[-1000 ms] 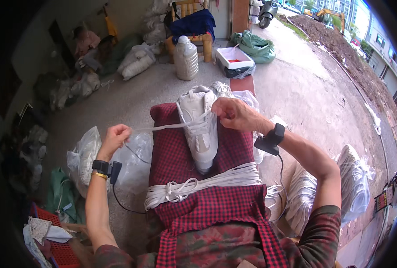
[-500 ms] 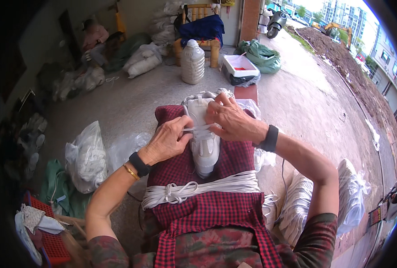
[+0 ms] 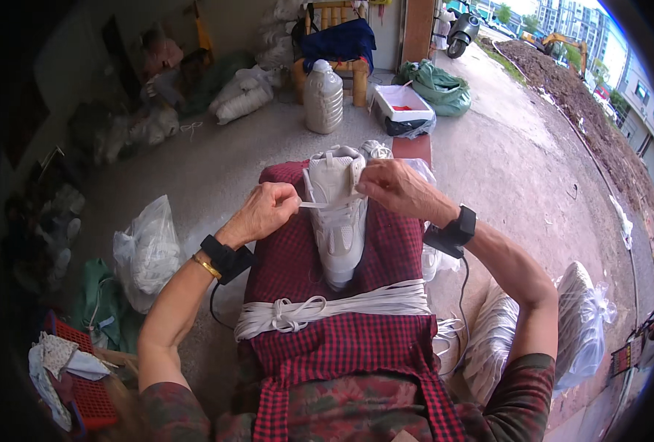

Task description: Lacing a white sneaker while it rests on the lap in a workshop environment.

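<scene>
A white sneaker [image 3: 339, 243] rests on my lap over a red-and-black checked apron [image 3: 283, 250], its toe pointing toward me. My left hand [image 3: 266, 211], just left of the shoe, pinches one end of a flat white shoelace [image 3: 314, 205]. This lace runs taut across the tongue. At the shoe's upper right side, my right hand [image 3: 401, 190] has its fingers closed at the eyelet edge, where the lace runs to it; the fingertips are partly hidden. A bundle of white laces [image 3: 334, 308] lies tied across the apron nearer my waist.
Bagged white shoes [image 3: 154, 254] stand on the left, beside a green sack [image 3: 99, 302] and a red basket [image 3: 88, 390]. Stacked shoes [image 3: 493, 331] sit at my right. Ahead are a large plastic bottle [image 3: 322, 99], a white box [image 3: 401, 103] and a bamboo chair [image 3: 360, 77]. Another person [image 3: 161, 66] sits far left.
My hands have moved apart, the left one away from the shoe and the right one outward to its edge. The lace between them is drawn out straighter, and more of the tongue shows.
</scene>
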The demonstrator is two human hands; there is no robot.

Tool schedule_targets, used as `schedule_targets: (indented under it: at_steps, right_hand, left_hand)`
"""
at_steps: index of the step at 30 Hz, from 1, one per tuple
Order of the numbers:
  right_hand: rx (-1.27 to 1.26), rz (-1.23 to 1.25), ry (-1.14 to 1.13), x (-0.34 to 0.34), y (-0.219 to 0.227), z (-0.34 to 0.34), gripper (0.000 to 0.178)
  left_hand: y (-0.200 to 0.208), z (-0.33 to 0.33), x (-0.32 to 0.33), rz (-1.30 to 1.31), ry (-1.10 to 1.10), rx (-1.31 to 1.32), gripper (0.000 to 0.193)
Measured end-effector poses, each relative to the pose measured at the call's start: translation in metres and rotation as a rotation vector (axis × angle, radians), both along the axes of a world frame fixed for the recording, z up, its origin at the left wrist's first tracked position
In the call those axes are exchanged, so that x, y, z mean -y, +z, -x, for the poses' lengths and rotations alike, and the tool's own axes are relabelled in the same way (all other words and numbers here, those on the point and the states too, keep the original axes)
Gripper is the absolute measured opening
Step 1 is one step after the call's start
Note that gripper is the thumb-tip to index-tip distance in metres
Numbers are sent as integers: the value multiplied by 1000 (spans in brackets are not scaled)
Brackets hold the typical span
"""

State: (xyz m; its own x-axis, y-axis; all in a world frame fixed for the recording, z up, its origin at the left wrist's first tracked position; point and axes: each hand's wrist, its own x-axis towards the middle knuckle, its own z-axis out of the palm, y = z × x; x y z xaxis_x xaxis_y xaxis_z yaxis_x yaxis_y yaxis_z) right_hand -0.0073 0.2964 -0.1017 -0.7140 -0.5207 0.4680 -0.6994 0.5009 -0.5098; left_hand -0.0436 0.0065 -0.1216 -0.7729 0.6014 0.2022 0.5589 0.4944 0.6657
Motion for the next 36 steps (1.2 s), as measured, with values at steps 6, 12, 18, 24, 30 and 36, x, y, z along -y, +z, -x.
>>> schedule_targets:
  at_steps: [6,12,18,24,30,36]
  right_hand:
    - [70,-123,-134,-34,-13,0,25]
    - [-220,-319,-37,-37,-10,-11,17]
    - [-346,-492,-74,-63,-15,1,10]
    - [-421,-600,-400,-156,32,-40,6]
    - [-512,-683,-748,-248,88,-95,6]
    - [-553,-776,-1173,-308,136,-187,4]
  left_hand:
    - [7,-12,-10,51,-24,-146,20]
    - [-15,-1,7,267,-139,-579,17]
    - [-16,13,36,367,-115,-756,4]
    - [20,8,149,387,121,-783,25]
    - [64,-3,298,405,505,-665,31]
    - [122,9,322,139,564,-950,23]
